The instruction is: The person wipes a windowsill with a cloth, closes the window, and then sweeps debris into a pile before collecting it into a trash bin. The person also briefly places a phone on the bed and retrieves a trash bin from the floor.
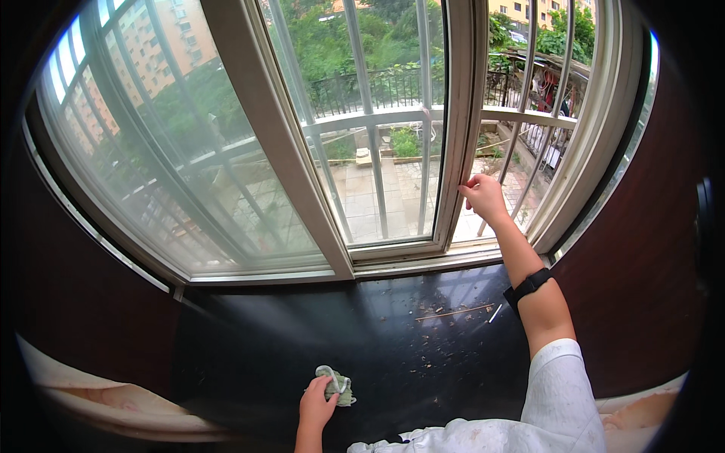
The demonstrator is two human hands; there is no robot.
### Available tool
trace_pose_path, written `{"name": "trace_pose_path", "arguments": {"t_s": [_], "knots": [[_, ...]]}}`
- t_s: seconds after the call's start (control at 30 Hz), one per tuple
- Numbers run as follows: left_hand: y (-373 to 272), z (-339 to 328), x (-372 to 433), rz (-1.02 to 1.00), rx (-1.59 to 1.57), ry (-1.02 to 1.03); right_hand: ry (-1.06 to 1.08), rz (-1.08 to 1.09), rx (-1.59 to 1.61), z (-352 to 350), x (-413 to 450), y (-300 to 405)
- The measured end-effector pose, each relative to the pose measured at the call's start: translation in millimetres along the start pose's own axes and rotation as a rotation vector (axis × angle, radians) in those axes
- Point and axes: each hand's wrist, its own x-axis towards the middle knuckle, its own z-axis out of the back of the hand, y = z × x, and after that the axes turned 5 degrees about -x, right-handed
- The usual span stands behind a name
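Note:
My left hand [317,403] holds a crumpled light-green cloth [344,390] with a white edge against the glossy black windowsill [255,340]. Up at the right, my right hand [484,197] has its fingers curled on the edge of a sliding window sash [460,170]. A black band [529,286] circles the right arm. The sash stands slid partly to the left, with an open gap between it and the right window jamb [583,153]. How far the fingertips wrap the sash edge is hard to see.
A thin brown stick [453,312], a short white stick [495,313] and scattered debris [427,365] lie on the right of the sill. Metal security bars [368,85] stand outside the glass. Dark side panels [628,272] flank the window, and a pale stone-like edge [124,402] runs along the near left.

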Motion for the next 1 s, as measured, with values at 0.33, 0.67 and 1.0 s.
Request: {"name": "trace_pose_path", "arguments": {"t_s": [0.33, 0.67, 1.0], "knots": [[5.1, 0.1, -1.4, 0.013, -0.008, -0.008, 0.030, 0.261, 0.038, -98.4, -9.2, 59.6], [5.6, -1.1, 0.2, -0.009, -0.026, -0.032, -0.069, 0.464, -0.094, -176.1, -25.0, 116.5], [2.1, -5.9, 9.7, 0.018, 0.036, -0.019, 0.554, 0.277, 0.416, -191.5, -29.1, 143.2]]}}
